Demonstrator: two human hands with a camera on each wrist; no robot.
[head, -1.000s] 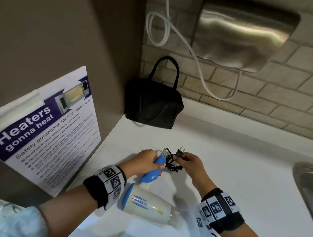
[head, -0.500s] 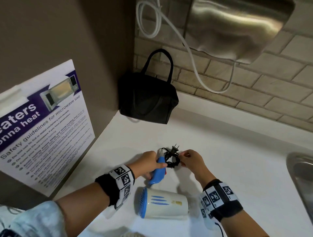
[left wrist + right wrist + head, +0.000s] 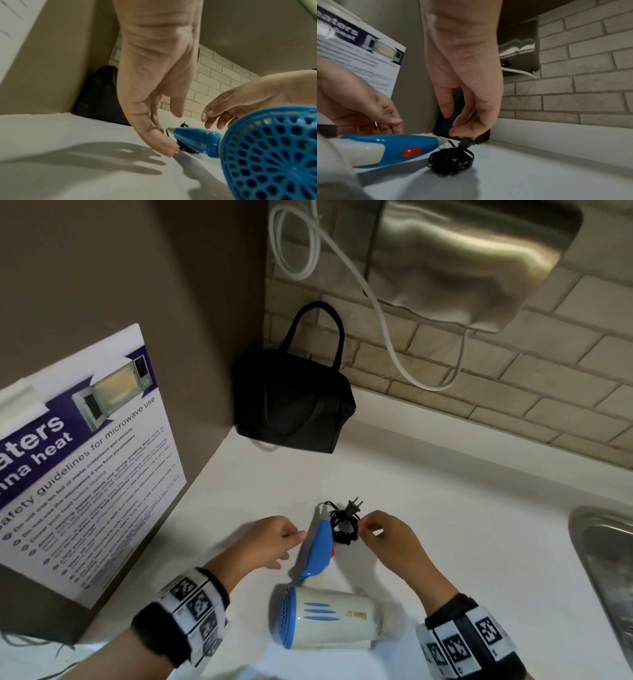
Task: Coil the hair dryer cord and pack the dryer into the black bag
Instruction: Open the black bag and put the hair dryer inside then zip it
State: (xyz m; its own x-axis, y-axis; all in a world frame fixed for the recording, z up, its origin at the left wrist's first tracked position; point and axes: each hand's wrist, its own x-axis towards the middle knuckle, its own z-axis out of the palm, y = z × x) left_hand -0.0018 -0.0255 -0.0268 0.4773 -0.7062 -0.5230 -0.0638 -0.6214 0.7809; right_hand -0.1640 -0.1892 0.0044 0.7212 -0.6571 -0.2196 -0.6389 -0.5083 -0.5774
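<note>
The hair dryer [image 3: 329,621], white with a blue rear grill [image 3: 274,155], lies on its side on the white counter [image 3: 479,542]. Its blue handle [image 3: 317,542] points away from me. The black cord [image 3: 346,527] sits in a small coil beside the handle tip, plug [image 3: 353,506] on top. My left hand [image 3: 277,539] hovers just left of the handle, fingers relaxed and holding nothing. My right hand [image 3: 380,530] hangs right of the coil, fingertips [image 3: 453,133] just above the plug [image 3: 467,140], thumb apart. The black bag [image 3: 294,402] stands in the back corner, handles up.
A microwave safety poster [image 3: 85,457] leans on the left wall. A steel hand dryer [image 3: 472,251] with a white cable [image 3: 387,330] hangs on the brick wall above the bag. A metal sink [image 3: 609,559] lies at the right edge.
My left hand has let go of the blue handle and drawn left. My right hand has released the coiled cord. The dryer and coil now rest on the counter.
</note>
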